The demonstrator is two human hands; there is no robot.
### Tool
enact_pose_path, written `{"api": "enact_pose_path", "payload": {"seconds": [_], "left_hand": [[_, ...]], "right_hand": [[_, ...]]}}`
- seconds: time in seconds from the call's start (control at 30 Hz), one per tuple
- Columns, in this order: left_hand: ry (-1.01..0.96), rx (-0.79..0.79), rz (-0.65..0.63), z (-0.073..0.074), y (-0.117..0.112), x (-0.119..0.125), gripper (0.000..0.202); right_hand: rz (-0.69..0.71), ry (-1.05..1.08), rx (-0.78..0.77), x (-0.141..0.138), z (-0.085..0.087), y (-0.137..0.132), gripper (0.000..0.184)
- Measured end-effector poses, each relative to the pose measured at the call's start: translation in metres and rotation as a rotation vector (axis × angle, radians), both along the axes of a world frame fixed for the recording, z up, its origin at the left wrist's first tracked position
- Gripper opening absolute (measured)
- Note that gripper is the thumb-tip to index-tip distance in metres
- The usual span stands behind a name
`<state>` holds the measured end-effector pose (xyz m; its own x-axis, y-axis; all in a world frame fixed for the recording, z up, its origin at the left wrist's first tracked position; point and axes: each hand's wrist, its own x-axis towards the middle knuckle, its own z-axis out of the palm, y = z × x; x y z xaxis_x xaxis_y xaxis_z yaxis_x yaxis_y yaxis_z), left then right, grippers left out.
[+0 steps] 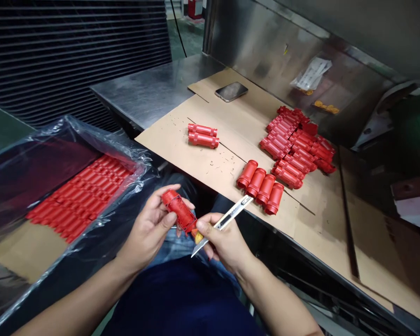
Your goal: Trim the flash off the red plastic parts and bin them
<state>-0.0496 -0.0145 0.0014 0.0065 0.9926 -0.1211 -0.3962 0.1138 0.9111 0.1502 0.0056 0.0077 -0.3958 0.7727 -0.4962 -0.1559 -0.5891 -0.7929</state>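
My left hand (147,231) is closed around a red ribbed plastic cylinder part (178,211), held over my lap. My right hand (224,242) grips a utility knife (227,219), its yellow tip by the lower end of the part and its metal body pointing up to the right. Just beyond the knife, a row of several red parts (261,186) lies on the cardboard sheet (210,161). Two more red parts (203,135) lie further back on the cardboard. A larger pile of red parts (296,144) sits to the right.
At my left, a plastic-lined box (24,186) holds neat rows of red parts (80,196). A phone (231,91) lies at the far end of the cardboard on the steel table (150,91). Small plastic bags (311,74) lean on the steel back wall.
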Motion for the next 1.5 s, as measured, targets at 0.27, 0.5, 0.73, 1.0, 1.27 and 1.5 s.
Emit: {"api": "enact_pose_path", "payload": {"seconds": [0.27,0.5,0.73,1.0,1.27,1.5], "left_hand": [[0.108,-0.226,-0.774,0.021,0.022,-0.067,0.058],[0.951,0.108,-0.066,0.060,0.132,-0.083,0.044],[1.208,0.387,0.213,0.046,0.194,-0.058,0.041],[1.038,0.451,-0.041,0.054,0.185,0.009,0.018],[0.194,-0.204,-0.474,0.050,0.064,-0.005,0.051],[-0.313,-0.572,-0.372,0.007,0.013,0.001,0.051]], "right_hand": [[0.023,-0.233,0.512,0.010,0.011,0.009,0.024],[-0.096,-0.357,0.768,0.018,0.018,0.011,0.028],[-0.101,-0.380,0.875,0.028,0.016,0.001,0.018],[-0.100,-0.370,0.865,0.032,0.020,0.000,0.015],[-0.285,-0.339,0.562,0.050,0.013,-0.001,0.024],[-0.025,-0.132,0.243,0.034,0.013,0.006,0.043]]}}
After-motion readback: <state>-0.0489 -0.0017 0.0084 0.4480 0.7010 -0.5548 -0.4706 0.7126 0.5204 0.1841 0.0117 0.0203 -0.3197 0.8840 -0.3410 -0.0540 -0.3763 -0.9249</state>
